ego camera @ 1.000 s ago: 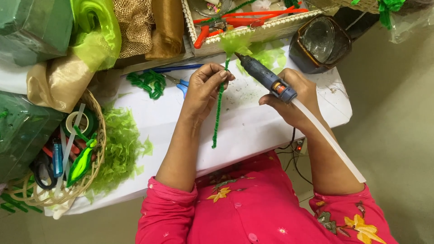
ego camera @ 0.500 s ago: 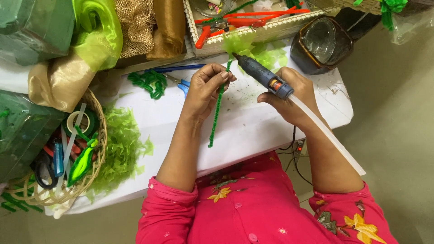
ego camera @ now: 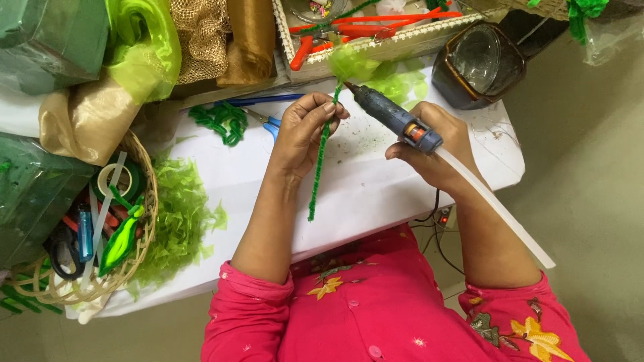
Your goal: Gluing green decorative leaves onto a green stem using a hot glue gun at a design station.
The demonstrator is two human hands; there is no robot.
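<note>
My left hand (ego camera: pixel 305 131) pinches a long green pipe cleaner (ego camera: pixel 318 167) near its upper end, and the stem hangs down over the white table (ego camera: pixel 376 188). A dark blue glue gun (ego camera: pixel 392 117) with a pale glue stick (ego camera: pixel 496 208) trailing behind sits in my right hand (ego camera: pixel 436 147). Its nozzle points left and almost meets the top of the pipe cleaner, where a piece of light green tissue (ego camera: pixel 349 64) sits.
A wicker basket (ego camera: pixel 144 221) with tape, scissors and a lighter stands at the left beside shredded green paper (ego camera: pixel 181 214). Behind are green and gold fabrics (ego camera: pixel 141 47), a tray (ego camera: pixel 402 40) with red-handled tools, blue scissors (ego camera: pixel 268 122), and a dark glass jar (ego camera: pixel 479 64).
The pipe cleaner's top has risen slightly toward the glue gun nozzle, and both hands have edged a little farther from me.
</note>
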